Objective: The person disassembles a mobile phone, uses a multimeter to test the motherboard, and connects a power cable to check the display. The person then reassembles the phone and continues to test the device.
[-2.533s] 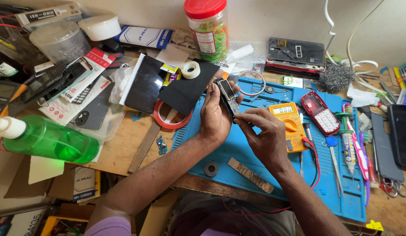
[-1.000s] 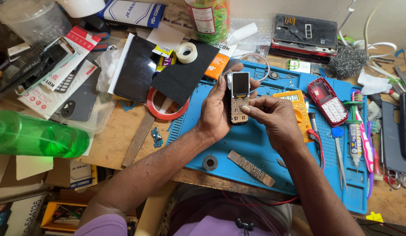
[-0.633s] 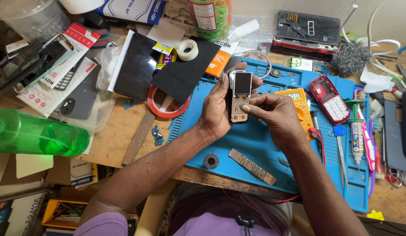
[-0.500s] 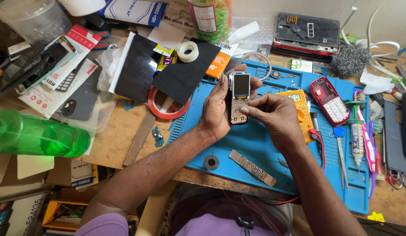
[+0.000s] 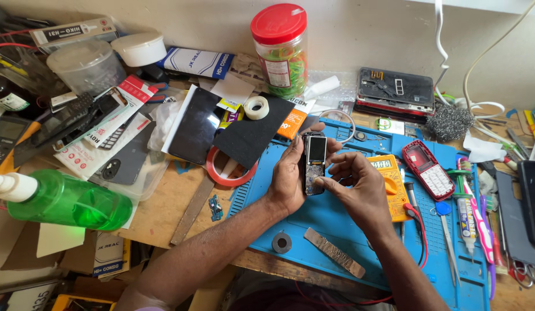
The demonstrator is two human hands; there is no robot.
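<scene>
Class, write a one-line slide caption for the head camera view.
Left hand holds a small opened phone over a blue mat while right hand fingers touch it.

The small opened phone with a glossy glass screen and bare circuit board (image 5: 315, 164) sits between the hands over a matt blue rubbery work mat (image 5: 342, 230), the landmark here. On the mat lie a dull, rough grey metal strip (image 5: 334, 260) and a yellow plastic multimeter (image 5: 388, 184). Left of the mat, the worn wooden bench (image 5: 164, 207) carries a translucent green plastic bottle (image 5: 66, 201) and a glossy black glass panel (image 5: 198, 132). Behind the mat stands a clear plastic jar with a shiny red lid (image 5: 280, 49); by its far right corner lies a coarse wad of grey steel wool (image 5: 449, 122).
</scene>
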